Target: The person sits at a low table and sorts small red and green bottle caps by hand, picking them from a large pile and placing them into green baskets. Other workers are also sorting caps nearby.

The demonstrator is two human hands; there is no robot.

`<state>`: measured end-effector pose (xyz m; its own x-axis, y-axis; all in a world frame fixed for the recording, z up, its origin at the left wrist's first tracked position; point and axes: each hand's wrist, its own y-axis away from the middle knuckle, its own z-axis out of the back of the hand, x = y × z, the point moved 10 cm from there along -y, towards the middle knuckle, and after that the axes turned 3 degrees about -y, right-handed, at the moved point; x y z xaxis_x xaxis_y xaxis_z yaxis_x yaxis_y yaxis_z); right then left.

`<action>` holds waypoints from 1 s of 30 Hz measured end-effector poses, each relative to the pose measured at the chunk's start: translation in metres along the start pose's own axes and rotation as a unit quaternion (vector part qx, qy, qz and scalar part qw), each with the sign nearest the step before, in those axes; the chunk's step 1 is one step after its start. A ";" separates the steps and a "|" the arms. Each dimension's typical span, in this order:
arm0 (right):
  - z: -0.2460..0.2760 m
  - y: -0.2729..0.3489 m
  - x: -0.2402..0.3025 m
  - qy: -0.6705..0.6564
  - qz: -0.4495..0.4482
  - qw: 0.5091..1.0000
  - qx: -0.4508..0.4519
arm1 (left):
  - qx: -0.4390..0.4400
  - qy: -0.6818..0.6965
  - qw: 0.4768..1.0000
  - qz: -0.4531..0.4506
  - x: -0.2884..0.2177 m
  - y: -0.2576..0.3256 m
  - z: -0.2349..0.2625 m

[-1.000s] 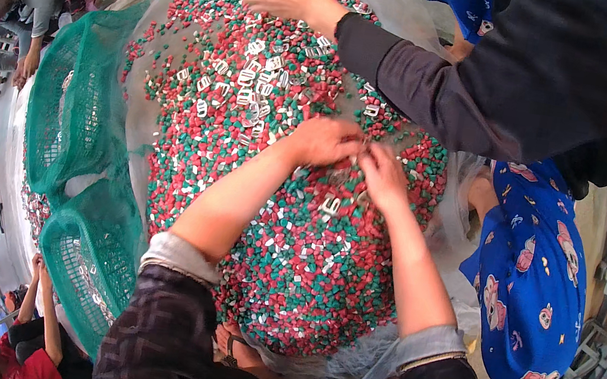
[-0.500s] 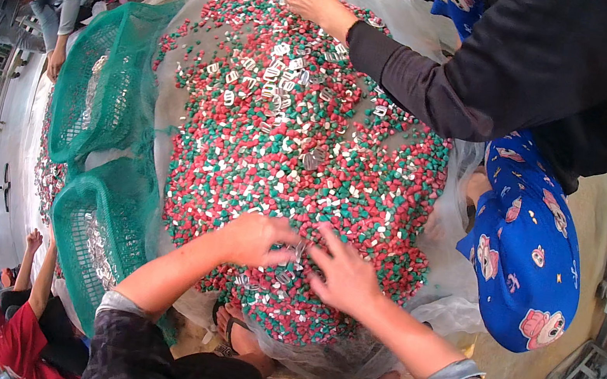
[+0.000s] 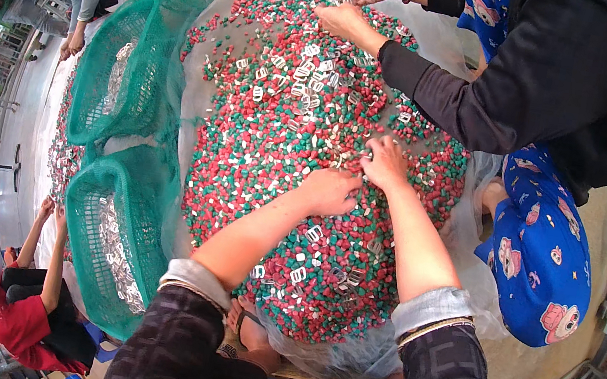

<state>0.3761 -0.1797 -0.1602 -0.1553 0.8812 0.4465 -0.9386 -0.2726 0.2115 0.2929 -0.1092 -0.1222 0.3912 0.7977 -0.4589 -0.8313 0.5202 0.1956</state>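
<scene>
Lying between the forearms (image 3: 425, 243), pale slotted pieces (image 3: 298, 275) rest on the near slope of a heap of small red, green and white chips (image 3: 270, 153). Just beyond, the left hand (image 3: 330, 192) is close over the chips with bent fingers, and the right hand (image 3: 386, 163), slightly farther up, dips curled fingertips toward them, though whether either grasps anything cannot be told. Farther off, more slotted pieces (image 3: 304, 73) cluster on the heap, and a co-worker's hands (image 3: 345, 21) hover close together near its far edge

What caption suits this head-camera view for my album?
Left hand and right hand over red, green and white pieces, pale slotted clips scattered about, green baskets alongside.
</scene>
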 end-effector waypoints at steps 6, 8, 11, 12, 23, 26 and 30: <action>-0.028 0.069 0.048 -0.087 0.089 0.980 0.154 | 0.053 0.057 0.994 -0.076 -0.039 0.080 0.013; -0.022 0.097 0.066 -0.121 0.147 0.970 0.153 | 0.018 0.078 0.991 -0.106 -0.049 0.105 0.023; 0.000 0.146 0.094 -0.079 0.187 0.976 0.079 | 0.024 0.088 0.990 -0.103 -0.058 0.139 0.033; 0.000 0.163 0.102 -0.059 0.185 0.975 0.108 | 0.035 0.089 0.991 -0.095 -0.061 0.148 0.036; 0.065 0.155 0.066 0.049 0.168 0.981 -0.078 | -0.173 -0.013 0.963 0.207 0.053 0.152 0.062; 0.028 0.130 -0.009 0.082 0.014 0.996 -0.020 | -0.176 0.055 0.960 0.212 0.063 0.153 0.050; 0.030 0.146 -0.018 0.032 0.011 0.998 -0.052 | -0.119 0.186 0.954 0.203 0.073 0.152 0.030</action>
<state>0.2506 -0.2470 -0.1114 -0.1923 0.8996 0.3921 -0.9611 -0.2534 0.1101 0.2064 0.0371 -0.0998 -0.1126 0.7321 -0.6718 -0.9680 0.0719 0.2405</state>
